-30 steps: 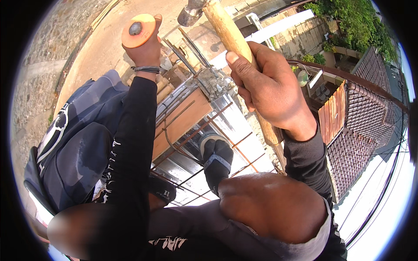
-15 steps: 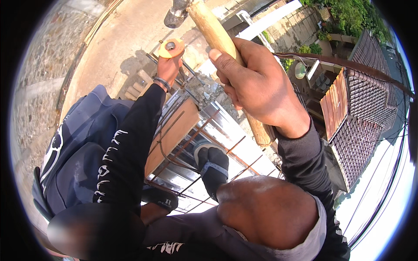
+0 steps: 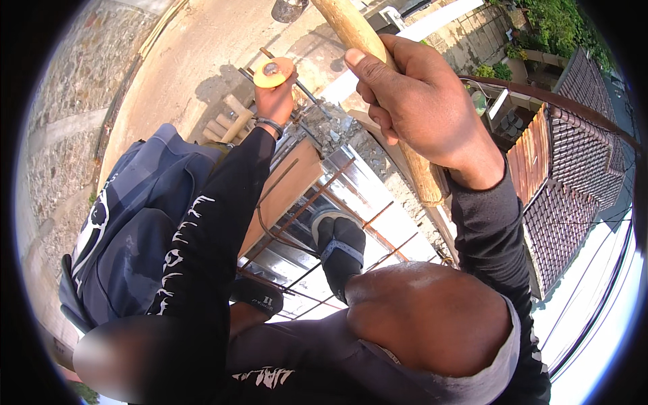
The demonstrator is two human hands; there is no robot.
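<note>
My right hand [image 3: 432,108] is wrapped round the lower part of a hammer's wooden handle [image 3: 347,27], thumb along its side. The handle slants up and left, and the hammer's head is beyond the top edge. Closed below a round yellow guard, my left hand [image 3: 274,104] holds a chisel [image 3: 272,69] nearly end-on to the view. Its dark struck end shows in the guard's middle; the shaft and tip are hidden by the hand. Broken concrete [image 3: 332,128] lies close to the left hand. The hammer's handle is apart from the chisel.
Rusty rebar [image 3: 331,182] crosses shiny metal sheeting [image 3: 398,223] under my sandalled foot [image 3: 341,253]. A plywood board [image 3: 287,189] runs alongside. Dark blue cloth [image 3: 142,202] fills the left side. Cut logs [image 3: 219,128] and a bucket [image 3: 290,9] sit below, and tiled roofs [image 3: 580,148] stand right.
The hammer has risen with my right hand, and its head has left the picture at the top. My left hand still holds the chisel; the whole view has shifted slightly.
</note>
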